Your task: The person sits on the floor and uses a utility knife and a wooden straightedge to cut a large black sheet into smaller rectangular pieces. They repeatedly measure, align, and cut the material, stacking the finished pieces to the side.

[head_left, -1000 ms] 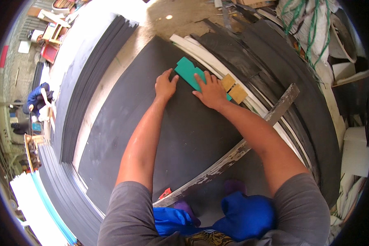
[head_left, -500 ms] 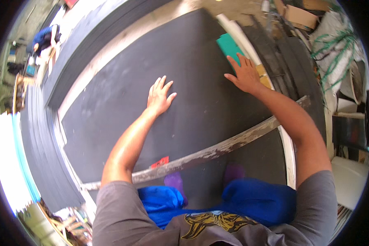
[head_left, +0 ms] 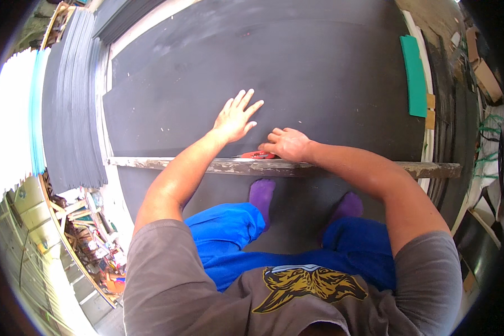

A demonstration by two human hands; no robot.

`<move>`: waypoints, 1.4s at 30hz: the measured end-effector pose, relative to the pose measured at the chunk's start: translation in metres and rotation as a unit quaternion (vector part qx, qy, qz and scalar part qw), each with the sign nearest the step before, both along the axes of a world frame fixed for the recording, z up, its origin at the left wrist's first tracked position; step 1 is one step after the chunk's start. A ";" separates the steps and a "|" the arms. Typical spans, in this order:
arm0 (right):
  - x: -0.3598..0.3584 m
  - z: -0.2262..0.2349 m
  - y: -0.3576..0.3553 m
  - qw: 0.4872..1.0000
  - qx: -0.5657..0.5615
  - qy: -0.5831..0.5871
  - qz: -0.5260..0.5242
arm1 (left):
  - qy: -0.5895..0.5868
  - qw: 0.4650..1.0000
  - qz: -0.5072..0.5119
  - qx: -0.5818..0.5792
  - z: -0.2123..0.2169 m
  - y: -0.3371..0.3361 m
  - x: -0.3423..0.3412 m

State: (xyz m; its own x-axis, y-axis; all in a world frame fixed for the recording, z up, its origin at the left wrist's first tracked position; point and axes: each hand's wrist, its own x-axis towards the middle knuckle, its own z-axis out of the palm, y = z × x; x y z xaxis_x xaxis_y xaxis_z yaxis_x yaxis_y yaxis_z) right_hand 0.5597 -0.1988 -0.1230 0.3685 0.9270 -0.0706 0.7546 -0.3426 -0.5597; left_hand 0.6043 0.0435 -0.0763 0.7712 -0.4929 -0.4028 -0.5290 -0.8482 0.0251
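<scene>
My left hand (head_left: 238, 119) lies palm down with fingers spread on a large black sheet (head_left: 185, 95). My right hand (head_left: 288, 145) is beside it to the right, fingers curled down over a red utility knife (head_left: 257, 154). The knife lies on the sheet against the far edge of a long worn straight strip (head_left: 313, 168), a thin pale tip pointing left. How firmly the fingers grip its handle is partly hidden. The strip runs across the sheet in front of my feet, passing under both forearms.
A green flat piece (head_left: 413, 75) rests along the sheet's right side, beside a pale rail. Stacks of black sheets (head_left: 73, 101) and white sheets (head_left: 17, 117) stand at the left. My feet in purple socks (head_left: 261, 196) are on the black surface nearer me.
My right hand has left the green piece and come in left and nearer to the red knife. My left hand stays spread on the sheet. The view has turned and shifted.
</scene>
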 end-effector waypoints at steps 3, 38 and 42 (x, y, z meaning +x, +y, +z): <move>0.001 0.003 0.021 0.990 -0.047 -0.064 0.118 | 0.016 0.999 0.036 0.001 0.002 0.007 -0.017; 0.021 0.007 -0.082 0.975 -0.070 -0.195 -0.086 | -0.020 0.972 0.161 -0.168 0.013 -0.122 0.107; 0.036 0.050 -0.173 0.967 -0.176 0.004 -0.186 | -0.028 0.974 0.106 -0.200 0.022 -0.196 0.164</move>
State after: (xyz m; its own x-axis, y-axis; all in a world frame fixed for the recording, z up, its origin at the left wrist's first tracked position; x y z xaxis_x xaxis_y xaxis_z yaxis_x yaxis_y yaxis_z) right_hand 0.5956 -0.3723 -0.0729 0.6694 0.6487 -0.3620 0.5396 -0.7595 -0.3633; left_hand 0.7682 -0.1521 -0.0539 0.8880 -0.4292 -0.1649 -0.3535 -0.8667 0.3521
